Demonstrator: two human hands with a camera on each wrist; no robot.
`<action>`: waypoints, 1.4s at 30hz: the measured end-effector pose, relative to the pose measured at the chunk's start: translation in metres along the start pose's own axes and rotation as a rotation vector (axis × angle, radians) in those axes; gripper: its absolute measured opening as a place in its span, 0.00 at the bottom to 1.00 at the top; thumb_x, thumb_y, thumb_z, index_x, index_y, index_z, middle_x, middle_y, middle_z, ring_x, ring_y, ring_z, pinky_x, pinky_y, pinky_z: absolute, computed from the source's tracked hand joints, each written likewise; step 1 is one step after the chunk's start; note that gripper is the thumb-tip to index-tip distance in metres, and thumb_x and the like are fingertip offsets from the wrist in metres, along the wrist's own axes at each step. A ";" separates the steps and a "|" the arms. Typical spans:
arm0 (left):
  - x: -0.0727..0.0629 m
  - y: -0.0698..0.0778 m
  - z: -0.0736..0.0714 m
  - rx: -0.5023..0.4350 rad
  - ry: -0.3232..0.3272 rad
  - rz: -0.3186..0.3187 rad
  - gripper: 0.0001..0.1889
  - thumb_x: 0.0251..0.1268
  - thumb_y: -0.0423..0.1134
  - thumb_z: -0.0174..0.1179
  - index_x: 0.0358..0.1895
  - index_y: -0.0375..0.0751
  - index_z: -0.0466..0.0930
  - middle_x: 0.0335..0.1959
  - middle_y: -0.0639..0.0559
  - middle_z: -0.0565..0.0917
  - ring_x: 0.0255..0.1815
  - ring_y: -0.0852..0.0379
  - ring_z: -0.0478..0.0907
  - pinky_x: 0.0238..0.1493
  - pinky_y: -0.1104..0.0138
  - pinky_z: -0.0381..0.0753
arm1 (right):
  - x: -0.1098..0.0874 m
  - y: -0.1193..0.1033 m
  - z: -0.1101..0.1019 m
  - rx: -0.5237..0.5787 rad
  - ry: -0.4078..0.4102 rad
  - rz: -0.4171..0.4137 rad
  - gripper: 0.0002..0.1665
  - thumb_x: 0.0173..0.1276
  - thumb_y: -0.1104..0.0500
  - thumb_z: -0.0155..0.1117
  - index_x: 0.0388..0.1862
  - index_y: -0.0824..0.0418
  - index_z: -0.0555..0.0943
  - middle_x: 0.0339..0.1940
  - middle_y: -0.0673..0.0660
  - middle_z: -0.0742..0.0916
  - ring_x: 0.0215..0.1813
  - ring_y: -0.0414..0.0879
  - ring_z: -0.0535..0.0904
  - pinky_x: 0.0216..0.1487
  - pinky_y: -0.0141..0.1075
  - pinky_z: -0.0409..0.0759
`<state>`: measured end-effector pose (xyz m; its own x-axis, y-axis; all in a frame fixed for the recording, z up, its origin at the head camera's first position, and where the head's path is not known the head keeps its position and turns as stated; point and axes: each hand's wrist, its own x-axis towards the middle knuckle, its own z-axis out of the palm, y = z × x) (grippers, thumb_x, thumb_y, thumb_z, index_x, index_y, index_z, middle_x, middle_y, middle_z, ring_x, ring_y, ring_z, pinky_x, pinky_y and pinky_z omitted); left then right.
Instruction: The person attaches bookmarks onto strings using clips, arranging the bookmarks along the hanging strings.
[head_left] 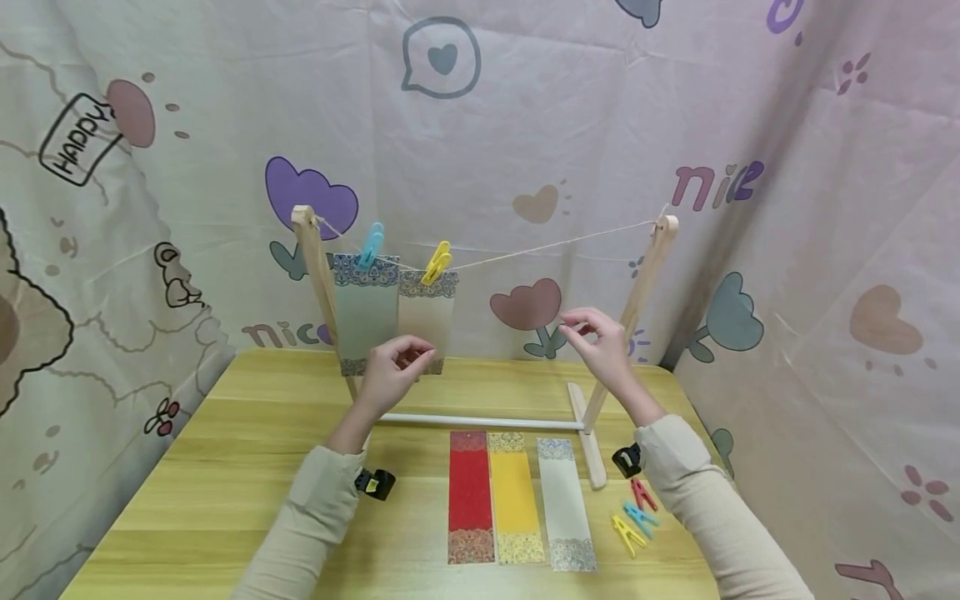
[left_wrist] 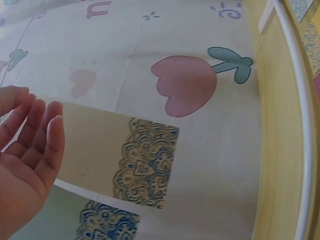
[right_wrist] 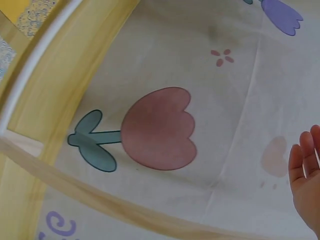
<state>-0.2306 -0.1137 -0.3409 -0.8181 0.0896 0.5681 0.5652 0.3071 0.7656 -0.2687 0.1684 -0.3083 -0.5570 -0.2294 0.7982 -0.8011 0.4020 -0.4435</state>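
Note:
A wooden rack (head_left: 641, 292) holds a string (head_left: 555, 244) across the table. Two cards hang from it at the left: a pale green card (head_left: 365, 317) under a blue clothespin (head_left: 371, 246) and a beige card (head_left: 426, 321) under a yellow clothespin (head_left: 437, 263). My left hand (head_left: 397, 362) hovers at the beige card's lower edge; in the left wrist view the left hand (left_wrist: 30, 150) has relaxed fingers beside the beige card (left_wrist: 115, 155) and holds nothing. My right hand (head_left: 596, 333) is raised under the bare stretch of string, empty, with the right hand (right_wrist: 306, 175) showing straight fingers.
On the wooden table (head_left: 225, 467) lie a red card (head_left: 470, 496), a yellow card (head_left: 515, 500) and a pale card (head_left: 566, 504). Red (head_left: 642, 493), blue (head_left: 640, 517) and yellow (head_left: 628, 534) clothespins sit at the right. The rack's white rod (head_left: 480, 422) runs low across. Printed curtains surround the table.

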 end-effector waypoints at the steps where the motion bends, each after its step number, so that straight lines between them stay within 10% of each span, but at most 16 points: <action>1: -0.001 -0.001 0.001 -0.001 -0.007 -0.005 0.04 0.56 0.24 0.56 0.32 0.23 0.77 0.23 0.36 0.77 0.18 0.53 0.71 0.18 0.74 0.71 | -0.002 0.001 0.000 -0.001 -0.001 0.004 0.08 0.48 0.81 0.60 0.30 0.78 0.77 0.30 0.71 0.81 0.31 0.61 0.76 0.30 0.48 0.77; 8: -0.005 -0.009 0.007 -0.008 -0.036 -0.050 0.05 0.57 0.25 0.56 0.33 0.24 0.77 0.23 0.35 0.77 0.18 0.49 0.71 0.19 0.74 0.72 | -0.019 0.006 0.000 -0.015 -0.038 0.021 0.09 0.48 0.81 0.61 0.31 0.78 0.77 0.30 0.71 0.81 0.31 0.61 0.76 0.29 0.52 0.76; 18: -0.012 -0.059 0.018 0.029 -0.024 -0.124 0.06 0.58 0.34 0.59 0.33 0.34 0.81 0.24 0.48 0.79 0.23 0.55 0.73 0.23 0.71 0.74 | -0.046 0.018 -0.001 -0.002 -0.052 0.102 0.10 0.47 0.81 0.61 0.31 0.78 0.77 0.30 0.70 0.81 0.32 0.62 0.75 0.29 0.49 0.77; 42: -0.040 -0.087 0.041 0.083 -0.034 -0.162 0.03 0.57 0.32 0.59 0.32 0.39 0.81 0.28 0.53 0.80 0.31 0.57 0.75 0.26 0.69 0.75 | -0.114 0.042 -0.005 -0.014 -0.078 0.268 0.10 0.48 0.80 0.62 0.31 0.75 0.78 0.29 0.68 0.81 0.30 0.61 0.75 0.27 0.36 0.77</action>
<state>-0.2518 -0.1049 -0.4430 -0.9017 0.0636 0.4276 0.4160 0.3968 0.8182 -0.2372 0.2156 -0.4163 -0.7645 -0.1808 0.6188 -0.6198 0.4701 -0.6284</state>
